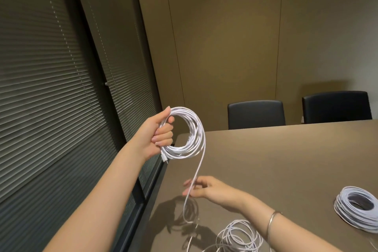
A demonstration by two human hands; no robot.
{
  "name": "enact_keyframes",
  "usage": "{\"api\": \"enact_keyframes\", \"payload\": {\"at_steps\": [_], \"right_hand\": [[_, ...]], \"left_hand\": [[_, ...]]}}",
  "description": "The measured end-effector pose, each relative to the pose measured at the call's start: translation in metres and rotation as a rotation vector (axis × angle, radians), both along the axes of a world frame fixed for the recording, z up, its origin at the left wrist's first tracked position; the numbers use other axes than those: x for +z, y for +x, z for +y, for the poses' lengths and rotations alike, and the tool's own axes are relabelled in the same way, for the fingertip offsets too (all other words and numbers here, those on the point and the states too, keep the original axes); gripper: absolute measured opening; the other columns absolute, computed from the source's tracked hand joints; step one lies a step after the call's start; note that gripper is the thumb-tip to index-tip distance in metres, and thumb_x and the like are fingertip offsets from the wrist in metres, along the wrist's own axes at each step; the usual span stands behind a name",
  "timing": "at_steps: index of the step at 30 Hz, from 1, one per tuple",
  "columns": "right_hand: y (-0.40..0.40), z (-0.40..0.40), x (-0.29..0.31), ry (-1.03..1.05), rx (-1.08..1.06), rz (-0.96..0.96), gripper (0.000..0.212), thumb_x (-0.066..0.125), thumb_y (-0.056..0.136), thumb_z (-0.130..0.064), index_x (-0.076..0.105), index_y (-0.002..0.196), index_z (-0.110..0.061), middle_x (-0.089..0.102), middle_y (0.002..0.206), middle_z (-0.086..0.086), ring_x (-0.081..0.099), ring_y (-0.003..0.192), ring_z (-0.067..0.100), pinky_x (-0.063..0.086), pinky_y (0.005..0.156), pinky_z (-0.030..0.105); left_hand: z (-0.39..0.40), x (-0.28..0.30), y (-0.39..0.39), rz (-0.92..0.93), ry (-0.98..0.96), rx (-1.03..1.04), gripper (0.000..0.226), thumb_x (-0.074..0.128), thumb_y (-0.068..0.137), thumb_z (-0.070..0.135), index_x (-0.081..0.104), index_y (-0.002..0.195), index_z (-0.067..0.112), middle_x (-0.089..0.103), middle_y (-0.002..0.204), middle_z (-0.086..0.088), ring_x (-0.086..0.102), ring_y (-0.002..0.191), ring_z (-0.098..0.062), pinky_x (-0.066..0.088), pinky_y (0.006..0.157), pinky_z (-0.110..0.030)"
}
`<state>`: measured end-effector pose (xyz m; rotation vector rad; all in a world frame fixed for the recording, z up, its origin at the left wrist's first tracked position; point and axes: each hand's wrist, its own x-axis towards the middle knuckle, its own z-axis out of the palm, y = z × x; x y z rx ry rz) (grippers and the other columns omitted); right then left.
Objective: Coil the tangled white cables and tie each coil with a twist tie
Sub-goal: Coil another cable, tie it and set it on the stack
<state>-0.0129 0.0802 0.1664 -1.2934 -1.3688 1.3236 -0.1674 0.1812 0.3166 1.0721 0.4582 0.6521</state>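
My left hand [158, 136] is raised above the table's left corner, fist closed around a round coil of white cable [191, 129]. A connector end pokes out below the fist. One strand hangs down from the coil's right side to my right hand [206, 188], which pinches that loose strand [197, 172] between thumb and fingers just above the table. Below it the strand runs on to a loose tangle of white cable [238, 235] lying at the near edge. No twist tie is visible.
A brown table [286, 159] fills the right half. A separate wound coil of white cable [357, 208] lies at its right edge. Two black chairs [256, 114] stand at the far side. Dark window blinds [51, 88] run close along the left.
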Motion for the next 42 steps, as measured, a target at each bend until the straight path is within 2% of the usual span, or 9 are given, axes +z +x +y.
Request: {"api": "enact_keyframes", "payload": {"at_steps": [7, 12, 14, 18, 23, 27, 31, 34, 42], "right_hand": [[-0.009, -0.015, -0.015, -0.107, 0.064, 0.13, 0.028, 0.044, 0.099, -0.035, 0.061, 0.082, -0.02, 0.072, 0.096, 0.007, 0.062, 0.083, 0.015, 0.035, 0.073, 0.027], [-0.009, -0.015, -0.003, 0.064, -0.073, 0.157, 0.014, 0.05, 0.098, -0.01, 0.049, 0.084, -0.011, 0.066, 0.068, 0.004, 0.063, 0.059, 0.015, 0.05, 0.064, 0.024], [-0.012, -0.014, 0.008, 0.156, -0.193, -0.018, 0.015, 0.052, 0.097, -0.012, 0.054, 0.082, -0.012, 0.062, 0.061, 0.0, 0.054, 0.047, 0.011, 0.046, 0.052, 0.024], [-0.013, -0.016, 0.041, 0.406, -0.328, -0.598, 0.016, 0.053, 0.095, -0.027, 0.068, 0.091, -0.023, 0.062, 0.078, -0.008, 0.054, 0.068, 0.006, 0.044, 0.069, 0.026], [-0.017, -0.018, 0.083, 0.669, -0.241, -0.875, 0.02, 0.051, 0.096, -0.031, 0.067, 0.108, -0.026, 0.05, 0.098, -0.002, 0.055, 0.089, 0.02, 0.046, 0.079, 0.036], [-0.009, -0.014, 0.103, 0.757, -0.248, -0.83, 0.013, 0.059, 0.092, -0.026, 0.067, 0.102, -0.025, 0.049, 0.088, -0.016, 0.049, 0.079, 0.001, 0.042, 0.074, 0.027], [0.0, -0.014, 0.108, 0.728, -0.333, -0.633, 0.014, 0.068, 0.084, -0.02, 0.054, 0.082, -0.02, 0.056, 0.078, -0.011, 0.048, 0.067, 0.002, 0.036, 0.063, 0.02], [0.005, -0.017, 0.111, 0.713, -0.351, -0.581, 0.025, 0.076, 0.078, -0.026, 0.052, 0.079, -0.018, 0.059, 0.074, -0.006, 0.051, 0.065, 0.007, 0.04, 0.059, 0.022], [0.026, -0.019, 0.114, 0.586, -0.364, -0.378, 0.036, 0.075, 0.075, -0.048, 0.056, 0.066, -0.02, 0.058, 0.064, -0.003, 0.049, 0.061, 0.008, 0.039, 0.058, 0.023]], "left_hand": [[0.017, 0.008, -0.013, -0.172, -0.067, 0.252, 0.04, 0.05, 0.099, 0.038, 0.044, 0.066, 0.017, 0.024, 0.036, 0.008, 0.021, 0.025, -0.004, 0.014, 0.029, -0.016], [0.025, 0.003, -0.017, -0.19, -0.074, 0.448, 0.044, 0.047, 0.102, 0.04, 0.039, 0.064, 0.019, 0.023, 0.038, 0.008, 0.02, 0.028, -0.005, 0.014, 0.031, -0.017], [0.027, -0.001, -0.016, -0.149, -0.02, 0.542, 0.043, 0.048, 0.102, 0.041, 0.038, 0.065, 0.02, 0.023, 0.042, 0.007, 0.02, 0.032, -0.005, 0.018, 0.032, -0.018], [0.028, -0.015, -0.009, 0.103, 0.245, 0.629, 0.037, 0.046, 0.103, 0.041, 0.042, 0.073, 0.02, 0.029, 0.049, 0.005, 0.028, 0.04, -0.008, 0.029, 0.04, -0.021], [0.014, -0.031, 0.002, 0.513, 0.597, 0.44, 0.04, 0.043, 0.102, 0.043, 0.056, 0.077, 0.015, 0.051, 0.052, 0.004, 0.044, 0.045, -0.013, 0.037, 0.054, -0.028], [-0.015, -0.033, 0.011, 0.669, 0.707, 0.149, 0.042, 0.045, 0.1, 0.046, 0.071, 0.091, 0.014, 0.074, 0.085, -0.01, 0.071, 0.08, -0.024, 0.054, 0.077, -0.035], [-0.039, -0.028, 0.017, 0.555, 0.338, -0.095, 0.035, 0.05, 0.1, 0.033, 0.059, 0.07, 0.016, 0.04, 0.051, -0.006, 0.039, 0.041, -0.015, 0.043, 0.051, -0.026], [-0.04, -0.028, 0.018, 0.537, 0.147, -0.219, 0.05, 0.045, 0.098, 0.053, 0.04, 0.059, 0.023, 0.018, 0.049, 0.006, 0.011, 0.038, -0.007, 0.018, 0.037, -0.02], [-0.034, -0.018, 0.006, 0.568, 0.086, -0.536, 0.063, 0.048, 0.08, 0.078, 0.052, 0.072, 0.015, 0.019, 0.043, 0.01, 0.014, 0.032, -0.003, 0.011, 0.034, -0.018]]}}
